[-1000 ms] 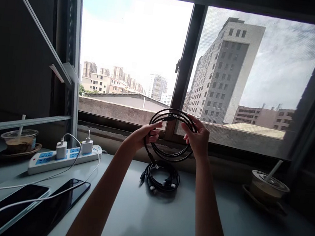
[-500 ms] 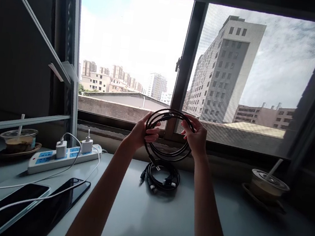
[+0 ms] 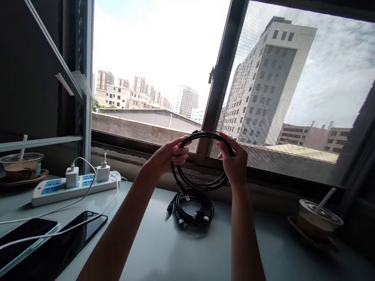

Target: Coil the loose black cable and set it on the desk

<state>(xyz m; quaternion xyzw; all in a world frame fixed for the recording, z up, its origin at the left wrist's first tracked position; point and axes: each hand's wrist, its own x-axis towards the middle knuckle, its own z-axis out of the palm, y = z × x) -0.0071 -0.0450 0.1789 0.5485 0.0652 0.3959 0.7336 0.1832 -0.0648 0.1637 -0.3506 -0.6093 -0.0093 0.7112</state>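
A black cable [image 3: 198, 185], wound into a loop of several turns, is held up in front of the window. My left hand [image 3: 168, 154] closes round the left side of the loop, its fingers curled over the strands. On the upper right, my right hand [image 3: 235, 158] pinches the same coil between thumb and fingers. One connector end [image 3: 184, 192] hangs from the loop's lower left. Just below, coiled black cables [image 3: 210, 219] with several plugs lie on the grey table [image 3: 178, 263].
A white power strip [image 3: 77, 188] with two chargers sits at the left. Nearby lie two dark phones or tablets [image 3: 66, 244], crossed by white cords. Lidded drink cups stand on coasters at far left [image 3: 20, 167] and right [image 3: 318, 217]. A metal shelf frame [image 3: 84, 99] rises at left.
The turns of the held loop have drawn closer together into a tighter bundle. My left hand has shifted slightly left. The coil on the table has stayed put.
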